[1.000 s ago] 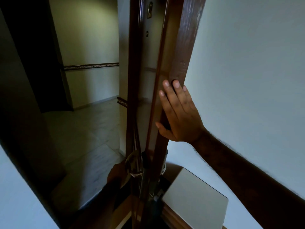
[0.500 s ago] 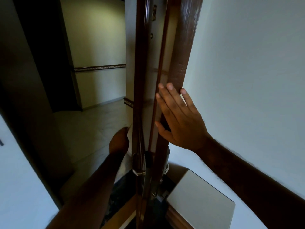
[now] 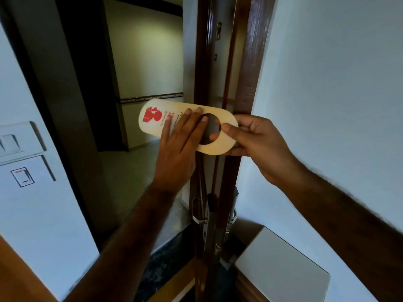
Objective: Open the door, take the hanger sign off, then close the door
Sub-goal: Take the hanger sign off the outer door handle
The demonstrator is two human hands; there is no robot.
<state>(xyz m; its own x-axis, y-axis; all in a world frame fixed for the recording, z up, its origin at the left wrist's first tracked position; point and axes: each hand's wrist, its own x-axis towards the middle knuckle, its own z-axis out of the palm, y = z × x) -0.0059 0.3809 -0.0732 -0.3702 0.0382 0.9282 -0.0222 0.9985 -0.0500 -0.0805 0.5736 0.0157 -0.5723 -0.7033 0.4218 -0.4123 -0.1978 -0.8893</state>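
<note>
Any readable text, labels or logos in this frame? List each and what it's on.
Hanger sign: red graphic, logo shape unclear.
Hanger sign: red and dark lettering runs sideways, partly under the left hand; only stray letters like "P" and "D" show, no whole word can be read.
Wall switches: symbols only, no text.
Door, held sign's ring end in the right hand: no text.

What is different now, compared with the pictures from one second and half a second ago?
The right hand left the door edge and now pinches the hanger sign at its hole. The left hand rose from near the handle, bringing the sign up, fingers flat on it. The door stayed open.
</note>
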